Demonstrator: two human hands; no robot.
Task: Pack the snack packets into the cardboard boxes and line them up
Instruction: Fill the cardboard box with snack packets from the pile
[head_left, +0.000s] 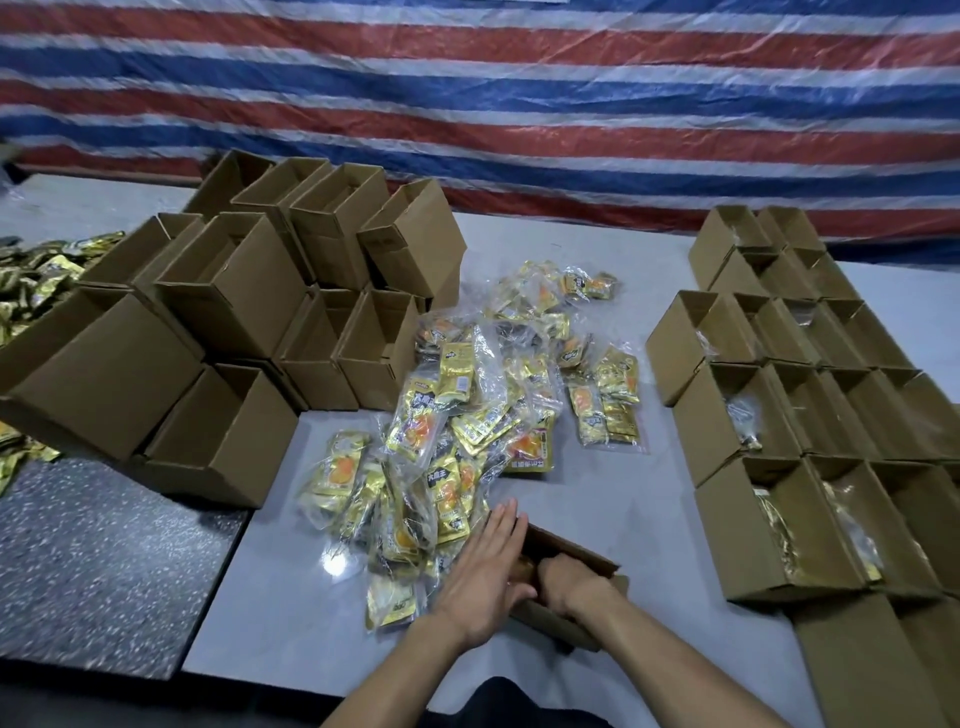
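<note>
At the near edge of the grey surface (639, 499): one open cardboard box (569, 545), tilted.

- Left hand (480, 569): fingers straight and together, flat against the box's left side.
- Right hand (569, 584): fingers curled, inside the box; whether it grips anything cannot be told.
- Snack packets (467, 415): loose heap just beyond the box.
- Stacked boxes (249, 291): open, at left.
- Lined-up boxes (779, 519): rows at right, some showing packets inside.
</note>
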